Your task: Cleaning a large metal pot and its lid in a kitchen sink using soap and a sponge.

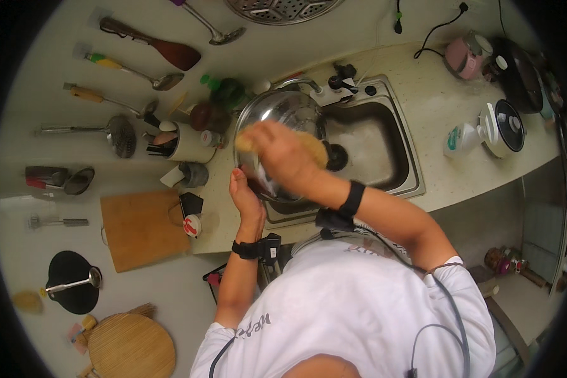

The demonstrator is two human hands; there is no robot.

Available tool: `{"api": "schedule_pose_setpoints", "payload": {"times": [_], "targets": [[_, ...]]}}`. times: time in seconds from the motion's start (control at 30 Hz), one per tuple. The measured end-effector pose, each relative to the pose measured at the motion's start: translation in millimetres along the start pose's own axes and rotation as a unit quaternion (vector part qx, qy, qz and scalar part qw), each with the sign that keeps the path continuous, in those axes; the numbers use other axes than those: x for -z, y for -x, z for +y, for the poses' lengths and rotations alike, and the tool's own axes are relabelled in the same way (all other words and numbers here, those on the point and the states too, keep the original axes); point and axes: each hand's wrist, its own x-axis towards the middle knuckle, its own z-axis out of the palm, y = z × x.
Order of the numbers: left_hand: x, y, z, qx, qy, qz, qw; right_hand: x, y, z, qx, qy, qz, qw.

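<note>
A large shiny metal bowl [290,111] is tilted over the left part of the stainless steel sink [408,141]. My left hand [247,198] grips its near left rim. In my right hand [283,153], blurred, is a yellowish-tan scrubbing pad or loofah [313,149], pressed to the bowl's inner side; it shows on both sides of my fingers. The metal faucet [307,82] stands just behind the bowl. A black drain fitting [337,157] shows in the sink to the right of my right hand.
Left of the bowl stand a utensil holder [191,141], a small jar [211,139] and a green bottle [229,92]. A wooden cutting board [144,229] leans near the counter's left end. To the right are a spray bottle [463,138], a lidded white pot [505,127] and a pink appliance [465,56].
</note>
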Motion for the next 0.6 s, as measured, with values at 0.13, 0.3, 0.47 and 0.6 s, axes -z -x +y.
{"api": "schedule_pose_setpoints", "payload": {"times": [0.13, 0.3, 0.47, 0.6], "targets": [[3.2, -0.4, 6.4, 0.013, 0.009, -0.004, 1.0, -13.9, 19.1, -13.3, 0.03, 0.0, -0.028, 0.999], [10.0, 1.7, 13.3, -0.011, -0.067, 0.02, 0.998, -7.7, 7.3, 37.9, 0.023, 0.043, 0.03, 0.998], [6.9, 6.9, 14.6, 0.025, -0.016, 0.072, 0.997, 6.7, -4.0, 100.5, -0.143, 0.058, 0.063, 0.986], [27.7, 0.8, 13.9, 0.017, 0.067, 0.072, 0.995, 12.8, 26.4, 148.5, -0.21, 0.091, 0.043, 0.972]]}}
